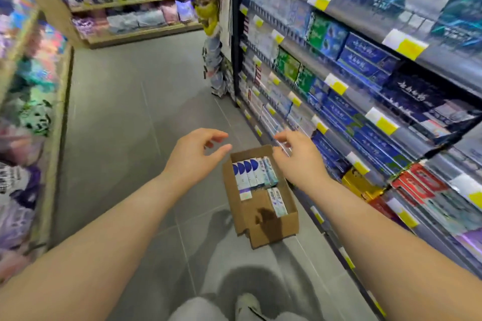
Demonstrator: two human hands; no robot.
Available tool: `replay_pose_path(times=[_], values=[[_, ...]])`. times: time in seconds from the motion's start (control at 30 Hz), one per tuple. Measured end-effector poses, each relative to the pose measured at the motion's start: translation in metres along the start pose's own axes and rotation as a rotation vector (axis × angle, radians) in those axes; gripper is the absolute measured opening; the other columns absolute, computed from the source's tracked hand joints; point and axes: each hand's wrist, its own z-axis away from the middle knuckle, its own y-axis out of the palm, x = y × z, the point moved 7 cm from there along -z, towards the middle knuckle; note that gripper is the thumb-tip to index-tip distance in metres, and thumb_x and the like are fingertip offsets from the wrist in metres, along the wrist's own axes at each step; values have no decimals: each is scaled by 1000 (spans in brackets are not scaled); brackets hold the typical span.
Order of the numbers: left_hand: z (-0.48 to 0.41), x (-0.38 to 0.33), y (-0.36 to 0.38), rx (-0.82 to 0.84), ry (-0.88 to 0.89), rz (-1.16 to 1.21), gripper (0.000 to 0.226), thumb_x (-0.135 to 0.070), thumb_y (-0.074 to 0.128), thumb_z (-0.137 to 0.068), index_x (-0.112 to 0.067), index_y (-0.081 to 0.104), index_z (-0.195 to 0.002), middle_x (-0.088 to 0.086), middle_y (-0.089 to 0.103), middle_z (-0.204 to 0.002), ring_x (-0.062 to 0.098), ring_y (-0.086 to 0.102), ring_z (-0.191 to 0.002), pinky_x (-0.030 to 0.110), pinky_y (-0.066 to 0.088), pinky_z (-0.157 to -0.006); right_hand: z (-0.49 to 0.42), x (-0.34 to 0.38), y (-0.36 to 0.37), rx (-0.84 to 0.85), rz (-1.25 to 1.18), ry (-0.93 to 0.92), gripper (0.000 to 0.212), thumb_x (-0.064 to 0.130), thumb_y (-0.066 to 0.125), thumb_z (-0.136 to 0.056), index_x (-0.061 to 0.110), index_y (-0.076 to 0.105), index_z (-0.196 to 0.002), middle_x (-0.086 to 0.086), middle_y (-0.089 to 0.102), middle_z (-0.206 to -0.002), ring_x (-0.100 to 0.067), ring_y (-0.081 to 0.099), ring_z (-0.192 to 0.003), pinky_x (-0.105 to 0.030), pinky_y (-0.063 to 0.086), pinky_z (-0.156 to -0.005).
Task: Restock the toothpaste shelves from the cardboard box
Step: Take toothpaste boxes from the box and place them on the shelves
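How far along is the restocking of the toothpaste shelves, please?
The brown cardboard box on the grey floor is partly emptied. Both hands, left and right, hover open above it, holding nothing. Several white-and-blue toothpaste cartons remain inside, yet to go on the shelves.

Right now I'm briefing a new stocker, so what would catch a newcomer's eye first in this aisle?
Two bare arms reach forward, the left hand and right hand both open and empty above an open cardboard box on the grey floor. Inside it, toothpaste cartons fill only the far end. To the right, the toothpaste shelves run along the aisle with yellow price tags on their edges.
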Motion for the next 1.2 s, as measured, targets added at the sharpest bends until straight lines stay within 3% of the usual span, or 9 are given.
replay_pose_path(times=[0.37, 0.4, 0.5, 0.53, 0.63, 0.77, 0.93, 1.1, 1.2], values=[[-206, 86, 124, 411, 87, 41, 17, -31, 68, -85, -26, 69, -101, -9, 61, -92, 9, 56, -79, 24, 45, -79, -128, -114, 80, -53, 38, 460, 24, 21, 57, -87, 16, 64, -110, -2, 59, -103, -22, 56, -97, -28, 40, -77], [-218, 93, 136, 463, 85, 59, 9, -27, 67, -86, -29, 68, -94, -8, 60, -86, 7, 56, -75, 21, 46, -76, -134, -124, 89, -55, 21, 523, 22, 21, 57, -87, 16, 65, -107, 0, 58, -100, -20, 56, -95, -28, 42, -77], [-247, 118, 176, 622, 86, 72, 13, -22, 63, -89, -31, 64, -80, -13, 60, -70, -2, 59, -60, 9, 44, -59, -142, -157, 116, -90, -37, 683, 13, 17, 56, -88, 12, 66, -96, -8, 65, -98, -27, 60, -93, -35, 48, -80], [-255, 130, 191, 639, 82, 64, 4, -29, 63, -87, -30, 67, -86, -14, 62, -72, -1, 60, -62, 12, 47, -62, -142, -171, 127, -86, -52, 723, 13, 17, 57, -88, 10, 66, -95, -11, 66, -98, -30, 61, -94, -35, 48, -80], [-266, 176, 242, 666, 55, 8, 27, -40, 65, -84, -27, 67, -108, -8, 66, -93, 9, 61, -80, 25, 48, -75, -138, -213, 165, -44, -19, 796, 24, 18, 60, -86, 8, 64, -107, -14, 66, -108, -31, 59, -101, -32, 43, -82], [-256, 242, 325, 741, 22, -32, 27, -39, 61, -88, -24, 65, -110, -8, 65, -99, 10, 61, -85, 21, 45, -76, -131, -286, 236, -23, -17, 891, 29, 18, 59, -84, 12, 64, -112, -10, 64, -112, -30, 59, -104, -30, 44, -86], [-232, 329, 442, 741, -37, -26, 24, -36, 63, -87, -23, 66, -107, -7, 65, -98, 14, 61, -90, 36, 49, -91, -117, -395, 356, 53, 8, 947, 22, 21, 57, -85, 14, 65, -104, -8, 64, -106, -27, 58, -102, -27, 42, -82], [-211, 412, 552, 735, -5, -82, 24, -35, 58, -90, -25, 64, -111, -9, 61, -103, 9, 56, -89, 26, 46, -85, -110, -500, 466, 74, -19, 935, 29, 16, 62, -80, 6, 63, -107, -19, 64, -111, -35, 56, -107, -34, 42, -90], [-206, 453, 595, 729, 53, -130, 25, -38, 58, -90, -27, 63, -112, -11, 59, -102, 6, 54, -88, 21, 41, -76, -114, -550, 514, 104, 1, 901, 49, 24, 66, -81, 9, 54, -126, -18, 58, -123, -34, 52, -116, -32, 38, -96]])
